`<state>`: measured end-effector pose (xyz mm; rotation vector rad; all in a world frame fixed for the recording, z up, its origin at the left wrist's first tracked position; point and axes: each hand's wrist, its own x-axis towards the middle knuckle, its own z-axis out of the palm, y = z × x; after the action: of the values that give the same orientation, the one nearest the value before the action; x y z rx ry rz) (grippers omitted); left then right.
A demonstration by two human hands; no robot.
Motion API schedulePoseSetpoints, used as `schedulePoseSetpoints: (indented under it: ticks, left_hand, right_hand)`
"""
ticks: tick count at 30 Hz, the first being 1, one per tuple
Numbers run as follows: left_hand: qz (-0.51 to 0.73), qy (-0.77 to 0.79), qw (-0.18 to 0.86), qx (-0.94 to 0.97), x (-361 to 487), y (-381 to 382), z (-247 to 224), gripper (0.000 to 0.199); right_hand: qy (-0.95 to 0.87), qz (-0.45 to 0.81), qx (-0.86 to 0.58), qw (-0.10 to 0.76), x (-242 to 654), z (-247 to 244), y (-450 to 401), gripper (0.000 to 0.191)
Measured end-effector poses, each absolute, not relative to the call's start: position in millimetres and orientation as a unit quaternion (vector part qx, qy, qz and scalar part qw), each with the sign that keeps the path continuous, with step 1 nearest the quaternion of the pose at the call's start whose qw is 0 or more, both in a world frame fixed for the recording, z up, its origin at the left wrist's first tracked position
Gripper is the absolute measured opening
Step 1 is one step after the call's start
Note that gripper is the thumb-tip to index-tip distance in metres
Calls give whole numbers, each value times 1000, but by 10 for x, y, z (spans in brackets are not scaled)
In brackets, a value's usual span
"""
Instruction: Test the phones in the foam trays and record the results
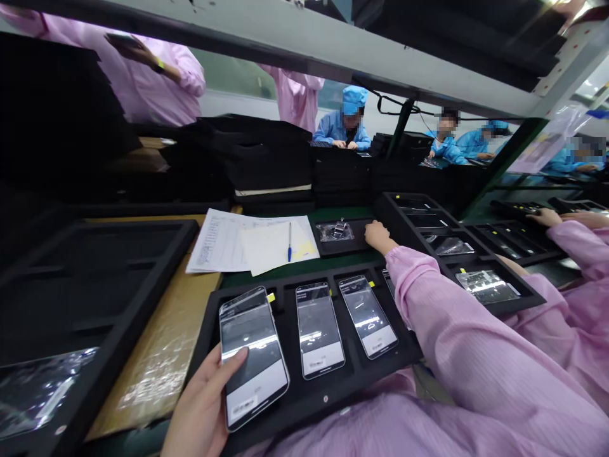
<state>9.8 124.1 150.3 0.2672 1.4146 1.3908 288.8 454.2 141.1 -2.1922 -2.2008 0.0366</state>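
Note:
My left hand (209, 393) grips a smartphone (254, 362) at its left side, with the thumb over its front. The phone is tilted above the left end of a black foam tray (325, 399). Two more phones, a middle phone (320, 330) and a right-hand phone (368, 316), lie in that tray's slots, and part of another shows beside my sleeve. My right hand (379, 237) is curled at the right end of a small black tray (359, 228). Whatever its fingers hold, if anything, is hidden. A clear bag with a small metallic object (339, 228) lies in that small tray.
Papers (223, 241) with a blue pen (290, 244) lie behind the phone tray. A large black tray (143, 254) is at left, another tray (495, 254) at right. A shelf beam (333, 38) crosses overhead. A co-worker's hand (547, 217) is at far right.

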Motion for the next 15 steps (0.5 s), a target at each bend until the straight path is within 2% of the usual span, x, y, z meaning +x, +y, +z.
schedulePoseSetpoints:
  ticks: [7, 12, 15]
  left_hand:
    - [586, 578, 552, 134, 93, 1233, 1469, 64]
    - [616, 558, 540, 135, 93, 1251, 1459, 55]
    - [626, 555, 534, 122, 128, 1273, 1487, 48]
  right_hand:
    - [-702, 43, -707, 69, 2920, 1390, 4240, 28]
    - [-684, 127, -706, 135, 2879, 1605, 4183, 30]
    - [-686, 192, -677, 184, 2786, 1810, 4027, 25]
